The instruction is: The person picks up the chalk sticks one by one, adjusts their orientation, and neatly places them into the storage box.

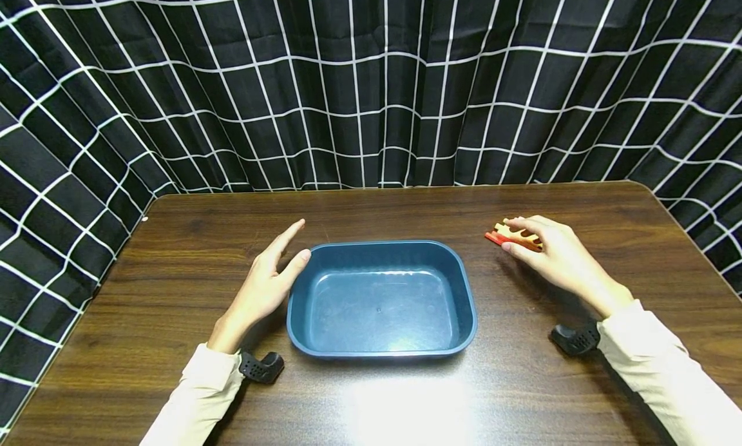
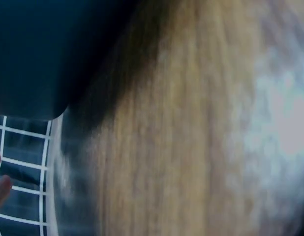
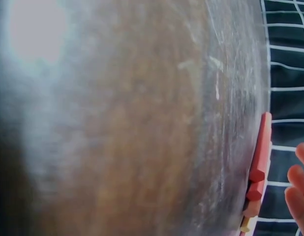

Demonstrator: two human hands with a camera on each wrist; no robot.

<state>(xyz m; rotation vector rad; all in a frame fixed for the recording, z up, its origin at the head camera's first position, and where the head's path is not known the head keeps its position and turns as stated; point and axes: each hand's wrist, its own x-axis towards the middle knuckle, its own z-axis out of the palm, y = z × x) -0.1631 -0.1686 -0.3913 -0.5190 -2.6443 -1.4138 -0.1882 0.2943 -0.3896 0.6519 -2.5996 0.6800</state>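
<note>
At near edge, two cream sleeves, L & R, angle in over a dk. brown wood-grain table, w/ a black wrist cam by the L cuff & its twin by the R. Bright glare spot on tabletop btwn. the forearms.

Ctr.: blue rectangular plastic tub, rounded corners, sits upright, long side facing the viewer; its flank fills upper L of the L wrist view, in shadow. Left hand is spread wide beside tub's L side, thumb & index well parted, thumb tip at the far L corner of the rim; contact can't be told.

Farther back, to R: right hand, palm down, fingers loosely extended, moderate gap btwn. thumb & index, above a small cluster of red-and-yellow sticks. Sticks lie on table, R of tub & well apart from it, partly hidden under the fingers. R wrist view shows faceted red, orange & yellow ends, w/ fingertips a bit apart from them.

Tiny white speck at table's far L edge. Bkgd.: black curtain w/ white grid, hanging in folds around table's back & sides.
</note>
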